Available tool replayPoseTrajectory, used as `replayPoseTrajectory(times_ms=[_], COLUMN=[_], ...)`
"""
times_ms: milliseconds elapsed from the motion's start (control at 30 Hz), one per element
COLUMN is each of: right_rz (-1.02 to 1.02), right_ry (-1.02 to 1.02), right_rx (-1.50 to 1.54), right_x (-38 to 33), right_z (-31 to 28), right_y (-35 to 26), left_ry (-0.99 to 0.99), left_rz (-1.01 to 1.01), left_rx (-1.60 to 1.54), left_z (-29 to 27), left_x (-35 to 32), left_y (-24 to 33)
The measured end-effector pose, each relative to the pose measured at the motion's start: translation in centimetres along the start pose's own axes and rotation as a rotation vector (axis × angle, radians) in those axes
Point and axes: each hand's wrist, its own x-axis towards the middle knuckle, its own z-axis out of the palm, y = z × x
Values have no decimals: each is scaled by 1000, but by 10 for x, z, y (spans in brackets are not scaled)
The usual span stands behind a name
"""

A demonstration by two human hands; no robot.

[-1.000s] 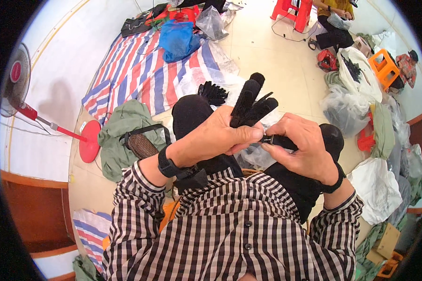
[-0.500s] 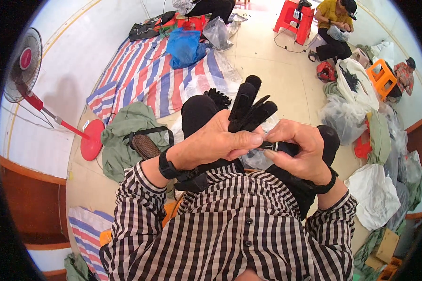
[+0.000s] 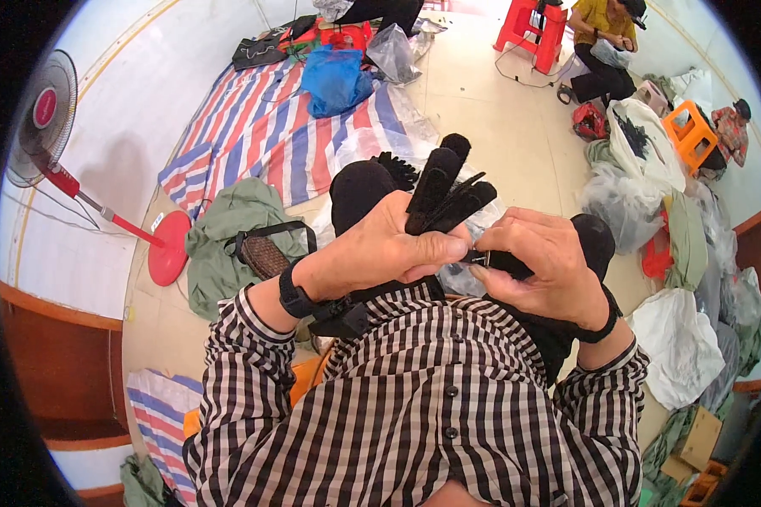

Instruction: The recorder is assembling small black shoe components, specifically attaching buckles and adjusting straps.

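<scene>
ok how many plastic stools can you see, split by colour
red stools: 2
orange stool: 1
total: 3

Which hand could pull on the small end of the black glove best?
Probably the right hand: its fingertips already pinch the glove's small end near the middle, while the left hand is wrapped around the black glove, holding it upright.

Black glove point(image 3: 445, 190) lower part hidden inside left hand point(image 3: 380, 253); small item under right hand point(image 3: 539, 266) indistinct.
</scene>
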Motion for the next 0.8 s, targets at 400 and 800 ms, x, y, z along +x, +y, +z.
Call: replayPoseTrajectory(times_ms=[400, 800], right_rz=[286, 168], right_ry=[-7, 116], right_rx=[545, 392], right_x=[-18, -16], right_z=[6, 4], right_y=[4, 0], left_ry=[-46, 71], left_rz=[33, 117], left_rx=[-214, -28], left_z=[9, 11], left_x=[-2, -3], left_y=[-14, -3])
